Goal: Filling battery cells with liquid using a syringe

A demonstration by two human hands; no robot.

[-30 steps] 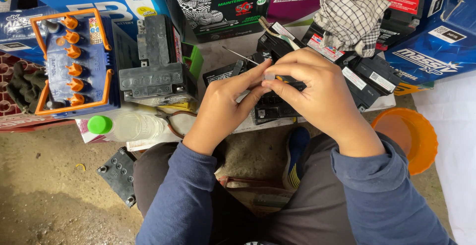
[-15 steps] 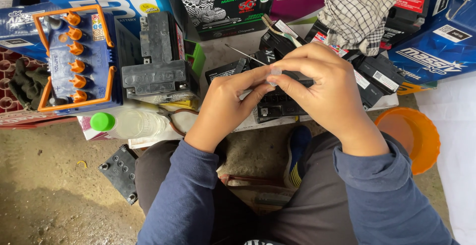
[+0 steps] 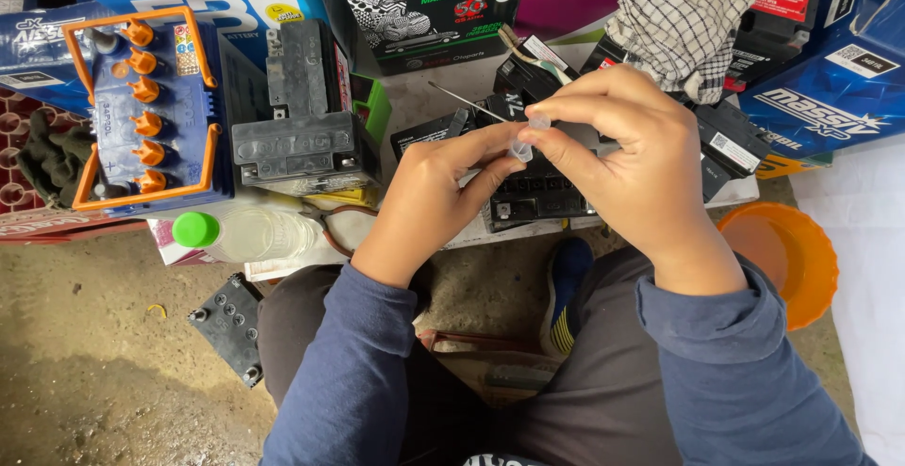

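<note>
Dirt floor [image 3: 104, 381], black battery lid [image 3: 226, 327] lying flat, orange bowl [image 3: 787, 259], clear green-capped bottle [image 3: 247, 235] on its side

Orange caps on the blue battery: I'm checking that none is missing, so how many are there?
6 orange caps, in one row down the top of the blue battery, left of the hands; none looks hidden.

I hold a small clear plastic piece [image 3: 523, 146], tube-like and see-through, pinched between the fingertips of both my hands. It sits tilted, one end up near my right index finger, the other down against my left thumb. It hangs in the air just above a small black battery [image 3: 537, 193], which lies flat on the white board before my knees.
</note>
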